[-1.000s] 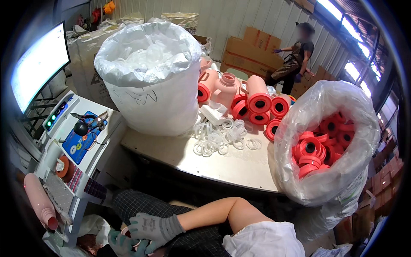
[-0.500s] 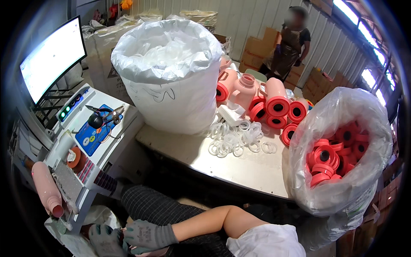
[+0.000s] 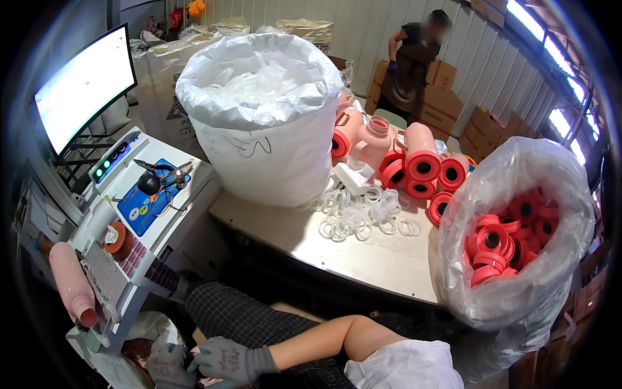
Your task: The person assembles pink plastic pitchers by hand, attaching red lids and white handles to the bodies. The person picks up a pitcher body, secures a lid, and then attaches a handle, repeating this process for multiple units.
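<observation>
Both my hands wear grey gloves with green-tinted fingertips and meet low at the left, beside my leg. My left hand (image 3: 170,367) has its fingers curled by the mouth of a whitish bag (image 3: 167,325) that holds brownish-red bits. My right hand (image 3: 228,360) reaches in from the right, closed against the left one. Slivers of something pale pink (image 3: 194,351) show between them; the fingers hide its shape. Just above, a pink bottle body (image 3: 70,280) leans on the side of a white machine (image 3: 194,185).
A tall white sack of clear rings (image 3: 265,149) stands on the white table (image 3: 304,249). Loose rings (image 3: 353,217), pink bottles (image 3: 376,139) and red lids sit nearby. A plastic bag (image 3: 466,305) of red lids is at right. A monitor (image 3: 84,87) stands left; a person (image 3: 414,61) is behind.
My hands have shifted slightly right and stay together; brownish-red bits in the bag now show beside them. The person at the back has moved left and leans over.
</observation>
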Action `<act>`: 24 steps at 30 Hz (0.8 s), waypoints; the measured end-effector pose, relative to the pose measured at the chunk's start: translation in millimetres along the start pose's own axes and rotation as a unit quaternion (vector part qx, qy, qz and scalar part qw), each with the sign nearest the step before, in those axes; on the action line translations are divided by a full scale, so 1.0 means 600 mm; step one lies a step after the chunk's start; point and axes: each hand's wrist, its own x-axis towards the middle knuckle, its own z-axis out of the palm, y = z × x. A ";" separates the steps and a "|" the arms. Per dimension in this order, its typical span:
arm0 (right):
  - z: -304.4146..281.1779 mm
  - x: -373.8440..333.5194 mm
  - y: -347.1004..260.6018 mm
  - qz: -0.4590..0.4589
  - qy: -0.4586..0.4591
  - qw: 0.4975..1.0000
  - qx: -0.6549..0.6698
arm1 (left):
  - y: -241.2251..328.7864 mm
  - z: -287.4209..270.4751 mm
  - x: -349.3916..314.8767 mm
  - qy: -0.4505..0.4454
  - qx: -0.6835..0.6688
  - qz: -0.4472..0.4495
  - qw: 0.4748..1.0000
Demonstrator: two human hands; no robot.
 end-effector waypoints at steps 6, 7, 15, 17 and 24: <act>-0.010 -0.009 -0.005 0.087 -0.077 0.993 0.023 | 0.016 0.033 0.013 0.131 -0.041 -0.018 0.990; -0.011 -0.013 -0.004 0.081 -0.060 0.995 0.017 | 0.016 0.034 0.012 0.137 -0.038 -0.017 0.990; -0.050 -0.023 0.002 0.094 -0.019 0.995 0.033 | -0.015 0.096 -0.016 0.277 -0.188 -0.004 0.942; -0.059 -0.028 0.002 0.103 -0.027 0.994 0.037 | -0.039 0.146 -0.045 0.150 -0.427 -0.159 0.877; -0.132 -0.025 0.026 0.122 -0.046 0.979 0.156 | -0.047 0.280 -0.015 0.294 -0.130 -0.058 0.945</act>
